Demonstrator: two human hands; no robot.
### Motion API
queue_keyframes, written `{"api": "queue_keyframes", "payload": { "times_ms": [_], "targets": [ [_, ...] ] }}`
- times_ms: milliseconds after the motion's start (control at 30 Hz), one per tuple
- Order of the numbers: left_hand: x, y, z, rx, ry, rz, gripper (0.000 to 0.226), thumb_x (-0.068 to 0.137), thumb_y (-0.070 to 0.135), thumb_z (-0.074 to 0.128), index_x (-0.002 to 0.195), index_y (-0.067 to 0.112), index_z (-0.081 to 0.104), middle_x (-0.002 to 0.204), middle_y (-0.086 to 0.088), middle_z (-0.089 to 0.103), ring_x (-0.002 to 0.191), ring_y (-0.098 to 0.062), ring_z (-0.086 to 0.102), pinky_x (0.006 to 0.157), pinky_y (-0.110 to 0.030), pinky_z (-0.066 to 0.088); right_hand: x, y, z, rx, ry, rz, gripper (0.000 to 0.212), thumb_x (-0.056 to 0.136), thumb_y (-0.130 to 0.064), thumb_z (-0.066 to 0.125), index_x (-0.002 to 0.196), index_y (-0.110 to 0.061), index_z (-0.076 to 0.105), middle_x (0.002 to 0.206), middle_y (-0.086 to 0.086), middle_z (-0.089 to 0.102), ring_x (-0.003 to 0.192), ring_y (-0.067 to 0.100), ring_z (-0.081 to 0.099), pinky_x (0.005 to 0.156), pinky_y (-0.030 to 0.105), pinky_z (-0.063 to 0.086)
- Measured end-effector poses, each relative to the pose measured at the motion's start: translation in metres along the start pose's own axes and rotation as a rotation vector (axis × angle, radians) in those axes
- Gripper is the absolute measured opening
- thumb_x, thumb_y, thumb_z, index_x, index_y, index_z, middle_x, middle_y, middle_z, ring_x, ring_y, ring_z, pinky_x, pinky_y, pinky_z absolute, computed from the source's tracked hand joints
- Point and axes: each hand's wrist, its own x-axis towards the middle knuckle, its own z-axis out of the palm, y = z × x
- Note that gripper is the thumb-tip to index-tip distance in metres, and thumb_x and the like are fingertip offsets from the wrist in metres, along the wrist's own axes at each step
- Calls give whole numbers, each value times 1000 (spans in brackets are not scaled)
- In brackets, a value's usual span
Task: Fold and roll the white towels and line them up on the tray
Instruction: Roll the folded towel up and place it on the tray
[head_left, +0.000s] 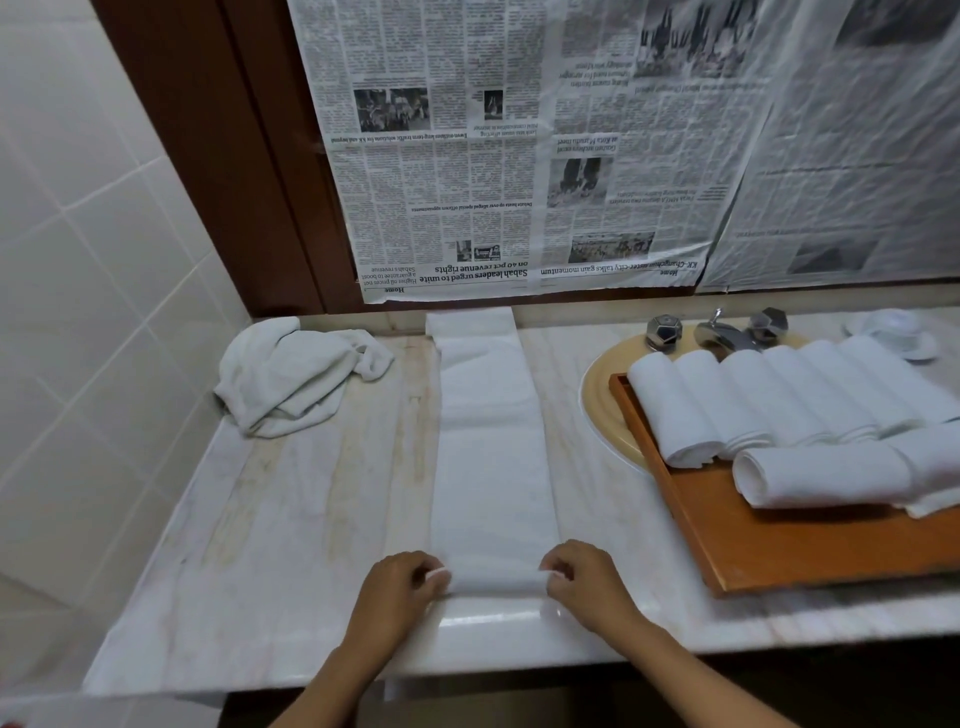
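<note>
A white towel (491, 447), folded into a long narrow strip, lies on the marble counter and runs from the back wall toward me. Its near end is curled into a small roll. My left hand (400, 584) pinches the left end of that roll and my right hand (584, 579) pinches the right end. A wooden tray (779, 551) sits at the right over the sink and carries several rolled white towels (769, 400) side by side, with one more roll (826, 475) lying crosswise in front of them. A crumpled white towel (296, 376) lies at the back left.
Under the tray is a cream sink basin (602, 400) with a chrome tap and two handles (719, 332) behind it. A white dish (891, 330) stands at the far right. Newspaper (519, 156) covers the wall behind. White tiles (93, 291) line the left wall.
</note>
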Motion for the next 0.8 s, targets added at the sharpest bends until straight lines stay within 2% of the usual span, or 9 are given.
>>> {"api": "queue_keyframes", "payload": {
  "times_ms": [133, 233, 333, 433, 500, 533, 600, 700, 800],
  "targets": [
    [-7, 5, 2, -13, 33, -174, 11, 87, 39, 70, 79, 34, 65, 79, 14, 69, 77, -1, 62, 64, -9, 40, 1, -8, 4, 83, -15, 188, 17, 81, -2, 64, 72, -16, 67, 78, -5, 65, 69, 7, 60, 55, 8, 45],
    [-8, 13, 5, 33, 85, -240, 15, 87, 44, 67, 84, 29, 68, 81, 13, 67, 77, -4, 60, 67, -19, 45, 7, -18, 9, 34, 40, 283, 13, 78, 0, 57, 67, -3, 63, 70, 4, 64, 63, 12, 60, 52, 15, 43],
    [-7, 22, 6, 100, 121, -247, 19, 89, 46, 64, 90, 27, 68, 86, 13, 66, 79, -5, 59, 65, -20, 43, 10, -25, 16, -34, 93, 349, 25, 79, -3, 56, 58, -11, 43, 60, -1, 47, 52, 9, 45, 48, 17, 35],
    [-6, 20, 12, 163, 180, -145, 16, 90, 42, 63, 97, 28, 67, 100, 10, 59, 93, -9, 54, 75, -22, 45, 7, -27, 23, -96, 174, 325, 19, 79, -7, 59, 64, -12, 48, 74, -2, 52, 63, 10, 50, 54, 18, 40],
    [-8, 15, 14, 139, 209, -49, 5, 89, 30, 67, 92, 27, 65, 97, 11, 55, 91, -10, 52, 75, -23, 45, 2, -27, 28, -151, 238, 247, 12, 78, -6, 60, 75, -16, 53, 85, -4, 50, 79, 13, 50, 65, 21, 43],
    [-8, 10, 17, 136, 212, 16, 6, 87, 22, 70, 88, 25, 65, 93, 10, 55, 85, -10, 53, 72, -24, 46, -2, -25, 31, -183, 274, 180, 17, 77, -3, 59, 77, -18, 53, 86, -7, 48, 82, 13, 48, 68, 22, 43],
    [-10, -3, 22, 198, 247, 211, 11, 80, 10, 70, 80, 21, 68, 84, 8, 57, 72, -13, 55, 60, -26, 47, -9, -21, 37, -266, 327, -19, 31, 68, 6, 63, 73, -22, 50, 83, -10, 45, 79, 12, 44, 65, 22, 41],
    [-15, -21, 26, 280, 292, 433, 13, 82, 17, 59, 86, 20, 71, 90, 7, 57, 72, -14, 55, 57, -25, 46, -16, -2, 41, -429, 354, -319, 43, 45, 9, 72, 70, -21, 56, 76, -6, 51, 70, 13, 41, 56, 22, 36],
    [-21, -35, 25, 301, 296, 542, 23, 85, 34, 58, 103, 23, 68, 102, 6, 63, 86, -13, 55, 66, -26, 41, -24, 13, 36, -458, 322, -478, 37, 54, -2, 73, 85, -18, 63, 86, -3, 56, 76, 16, 49, 63, 25, 45]
  ]
}}
